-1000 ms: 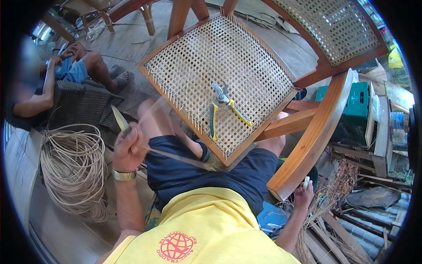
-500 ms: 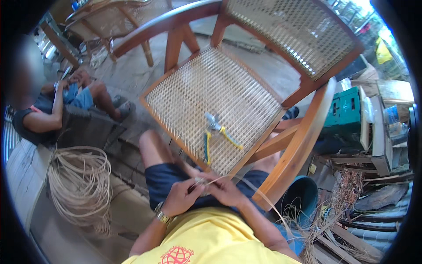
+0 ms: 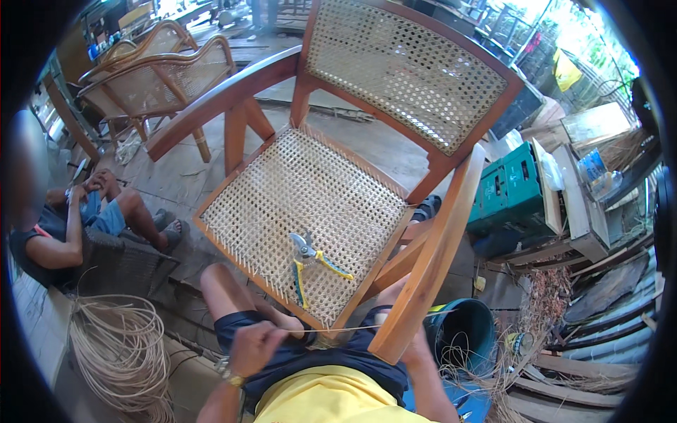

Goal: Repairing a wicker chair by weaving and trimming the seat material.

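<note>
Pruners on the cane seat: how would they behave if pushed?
The pruners look metal-headed, so probably stiff and fairly heavy for their size. The splayed handles suggest sliding or pivoting rather than rolling. The open-weave cane seat might catch them.

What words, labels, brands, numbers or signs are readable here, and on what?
None can be read.
Green crate: any marking is too small.
Plastic bottle, blue label: too blurred.
Yellow shirt: no legible print in view.
Shears: no legible lettering.

Chair armrest [image 3: 431,261]: smooth, glossy wood. Seat [image 3: 264,187]: matt woven cane. Pruner blades [image 3: 302,245]: metal. Crate [image 3: 504,185]: plastic.
</note>
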The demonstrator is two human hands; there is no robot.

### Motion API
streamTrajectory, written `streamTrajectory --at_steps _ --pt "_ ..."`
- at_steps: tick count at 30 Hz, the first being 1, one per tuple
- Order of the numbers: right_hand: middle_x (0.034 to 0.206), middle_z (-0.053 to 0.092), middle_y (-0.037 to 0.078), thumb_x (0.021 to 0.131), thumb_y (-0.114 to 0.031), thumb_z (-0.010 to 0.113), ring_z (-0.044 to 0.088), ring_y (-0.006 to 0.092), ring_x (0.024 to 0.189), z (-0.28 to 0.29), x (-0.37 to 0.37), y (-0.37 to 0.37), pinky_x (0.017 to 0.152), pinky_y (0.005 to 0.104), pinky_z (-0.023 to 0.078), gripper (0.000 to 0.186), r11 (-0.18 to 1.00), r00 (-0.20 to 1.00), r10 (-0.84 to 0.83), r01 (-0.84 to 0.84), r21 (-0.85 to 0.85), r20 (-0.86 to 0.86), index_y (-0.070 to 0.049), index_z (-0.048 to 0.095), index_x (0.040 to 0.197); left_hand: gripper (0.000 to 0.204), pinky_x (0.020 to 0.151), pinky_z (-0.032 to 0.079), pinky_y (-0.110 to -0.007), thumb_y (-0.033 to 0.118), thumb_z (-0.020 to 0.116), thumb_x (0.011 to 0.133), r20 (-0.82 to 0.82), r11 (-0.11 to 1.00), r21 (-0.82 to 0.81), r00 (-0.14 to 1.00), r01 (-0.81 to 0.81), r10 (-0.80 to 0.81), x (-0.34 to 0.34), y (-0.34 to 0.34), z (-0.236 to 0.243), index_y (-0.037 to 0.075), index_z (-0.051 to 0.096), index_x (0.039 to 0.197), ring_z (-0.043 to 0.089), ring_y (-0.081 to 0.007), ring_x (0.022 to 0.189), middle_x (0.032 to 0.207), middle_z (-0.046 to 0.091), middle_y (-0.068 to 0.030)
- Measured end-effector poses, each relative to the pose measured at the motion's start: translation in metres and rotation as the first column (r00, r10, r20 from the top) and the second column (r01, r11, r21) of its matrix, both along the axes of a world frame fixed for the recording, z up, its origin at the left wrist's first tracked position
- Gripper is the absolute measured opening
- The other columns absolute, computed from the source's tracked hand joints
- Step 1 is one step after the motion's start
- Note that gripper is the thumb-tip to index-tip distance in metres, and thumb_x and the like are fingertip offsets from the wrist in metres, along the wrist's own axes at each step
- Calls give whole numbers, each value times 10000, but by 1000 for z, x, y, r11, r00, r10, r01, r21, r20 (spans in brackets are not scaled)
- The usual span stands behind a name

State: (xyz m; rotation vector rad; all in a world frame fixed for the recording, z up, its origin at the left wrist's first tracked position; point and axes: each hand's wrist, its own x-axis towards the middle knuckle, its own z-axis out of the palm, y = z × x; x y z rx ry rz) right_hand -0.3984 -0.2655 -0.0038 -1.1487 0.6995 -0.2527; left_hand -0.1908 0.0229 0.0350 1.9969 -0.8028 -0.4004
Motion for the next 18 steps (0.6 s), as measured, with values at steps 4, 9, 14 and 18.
streamTrajectory --at_steps 4,9,14,18 --pt "1052 705 98 994 -172 625 692 190 934 -9 -61 -53 804 319 572 274 932 927 -335 301 200 166 11 636 1198 210 513 406 -350 142 676 941 167 949 54 939 -312 299 39 50 -22 -7 622 804 486 -203 509 622 545 -157" --pt "1067 677 69 996 -214 634 656 161 912 -9 -42 -37 802 307 545 265 946 965 -261 247 211 41 -27 630 1183 219 528 404 -332 141 629 976 168 805 -19 792 -593 587 46 55 -38 -14 598 825 450 -183 529 629 559 -124" --pt "1050 651 19 984 -291 657 606 104 899 5 53 36 780 239 500 473 781 885 387 -464 417 259 -17 565 1358 200 574 441 -250 188 578 1006 -257 993 16 960 -114 115 -11 -13 -15 46 702 936 547 -74 607 664 595 0" --pt "1039 671 71 1033 -301 571 633 120 892 -10 92 78 750 231 504 458 747 843 436 -534 395 315 23 560 1358 204 566 426 -237 197 608 998 -442 996 -85 897 -14 -25 -39 -26 -13 25 700 939 530 -44 623 665 598 15"
